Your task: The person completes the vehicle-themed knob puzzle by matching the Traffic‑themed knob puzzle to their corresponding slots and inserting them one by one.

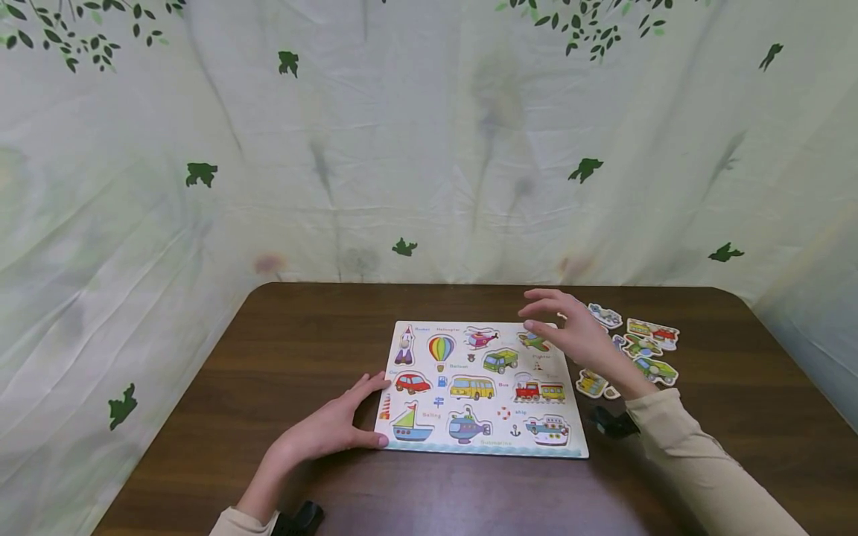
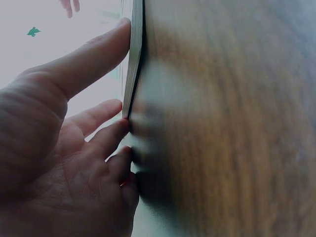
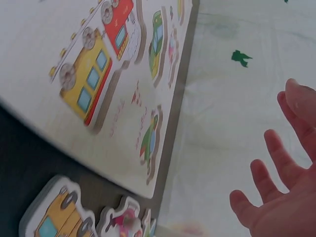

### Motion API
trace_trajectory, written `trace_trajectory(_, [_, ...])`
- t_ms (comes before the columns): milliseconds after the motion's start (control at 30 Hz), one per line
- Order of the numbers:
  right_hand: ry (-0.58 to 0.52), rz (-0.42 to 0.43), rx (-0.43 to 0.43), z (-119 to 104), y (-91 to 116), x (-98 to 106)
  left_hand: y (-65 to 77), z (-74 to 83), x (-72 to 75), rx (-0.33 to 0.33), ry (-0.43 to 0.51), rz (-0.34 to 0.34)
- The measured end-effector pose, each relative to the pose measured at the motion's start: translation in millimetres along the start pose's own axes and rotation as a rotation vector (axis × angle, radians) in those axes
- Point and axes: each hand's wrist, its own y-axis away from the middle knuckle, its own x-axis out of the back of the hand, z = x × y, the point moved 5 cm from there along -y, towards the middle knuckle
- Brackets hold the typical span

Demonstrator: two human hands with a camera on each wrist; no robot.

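Note:
A white puzzle board [image 1: 415, 406] with vehicle pictures in shaded outlines lies flat on the table. Along its left edge rests my left hand [image 1: 328, 424], thumb at the near corner and fingers extended farther up. In the left wrist view the thumb [image 2: 94, 59] touches the board's side, and the other fingertips reach the board edge and tabletop. My right hand [image 1: 570, 327] is raised over the far right corner, near the green plane picture [image 1: 534, 341]. In the right wrist view its fingers [image 3: 281, 153] are spread, with nothing between them.
Right of the board, several loose vehicle puzzle pieces [image 1: 655, 371] lie in a cluster, partly behind the right wrist. Among them is a train piece [image 1: 653, 333]. Brown tabletop [image 1: 302, 335] surrounds the board; a leaf-patterned curtain [image 1: 429, 149] hangs behind the table.

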Motion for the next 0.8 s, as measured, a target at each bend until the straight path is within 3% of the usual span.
trace_trajectory(400, [-0.005,0.032,-0.052,25.6,15.2,18.2,0.1,-0.5,0.0,0.006,-0.006,-0.001])
trace_trajectory(633, [0.006,0.063,0.007,37.9,23.1,28.3,0.0,0.1,0.2,-0.004,-0.009,0.003])
trace_trajectory(800, [0.047,0.04,-0.026,48.4,28.0,33.1,0.0,0.2,-0.2,-0.001,-0.007,0.003])
